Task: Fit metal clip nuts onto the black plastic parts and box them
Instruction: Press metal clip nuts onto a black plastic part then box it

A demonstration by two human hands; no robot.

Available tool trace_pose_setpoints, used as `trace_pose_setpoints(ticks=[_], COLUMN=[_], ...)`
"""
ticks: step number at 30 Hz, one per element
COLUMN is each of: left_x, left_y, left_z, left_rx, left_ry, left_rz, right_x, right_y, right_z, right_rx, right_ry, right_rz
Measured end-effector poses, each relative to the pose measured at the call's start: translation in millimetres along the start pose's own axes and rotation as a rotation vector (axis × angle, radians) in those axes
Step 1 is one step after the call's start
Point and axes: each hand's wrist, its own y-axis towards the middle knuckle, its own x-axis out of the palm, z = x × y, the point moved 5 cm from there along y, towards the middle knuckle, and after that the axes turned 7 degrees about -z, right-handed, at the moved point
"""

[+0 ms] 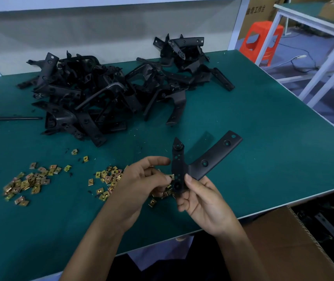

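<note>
Clip nut (170, 176), brass-coloured, is pinched between the thumb and fingertips of the left hand (141, 179) and sits at the left edge of the black plastic bracket (194, 165). Head view: the right hand (200, 201) grips the bracket at its lower end, thumb over the front face, above the green bench (263, 138). The bracket's short arm stands nearly upright; its long arm runs up and to the right. The nut therefore lies just left of the grip and must travel rightward, across the short arm's axis. Whether it is already seated on the edge cannot be judged; the fingers partly hide it. Loose clip nuts (26, 182) lie left of the hands, the unfitted bracket pile (85, 98) beyond, and the cardboard box (283, 240) is at lower right.
</note>
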Motion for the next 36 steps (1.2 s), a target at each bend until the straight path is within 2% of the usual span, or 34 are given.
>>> trace_pose_setpoints(ticks=[8,13,16,18,19,21,22,23,26,32,34,36], left_x=[-8,-14,-13,-20,-30,-51,-54,-55,-56,-49,-47,-42], left_y=[3,8,9,15,20,29,33,38,48,50,45,37], left_z=[6,6,6,6,7,15,15,12,-6,-4,1,6], left_rx=[-0.088,-0.087,-0.067,0.001,0.061,0.182,0.203,0.199,0.142,0.134,0.137,0.131], left_ry=[0.187,0.227,0.186,0.240,0.365,0.819,1.033,1.174,1.344,1.307,1.129,0.855], left_rz=[-0.110,-0.089,-0.163,-0.101,0.031,0.340,0.383,0.358,0.257,0.244,0.263,0.256], right_x=[6,8,6,3,2,-2,-4,-6,-6,-5,-6,-5], right_y=[4,6,7,6,6,5,5,6,7,7,7,6], right_z=[2,1,1,1,2,1,1,1,1,1,2,2], right_rx=[-0.001,-0.032,-0.024,-0.006,-0.002,-0.005,-0.005,-0.005,0.009,0.015,0.019,0.021], right_ry=[-0.071,-0.095,-0.058,-0.014,0.012,0.085,0.120,0.144,0.150,0.139,0.144,0.139], right_rz=[-0.050,-0.033,-0.005,0.020,0.032,0.072,0.092,0.105,0.111,0.087,0.085,0.075])
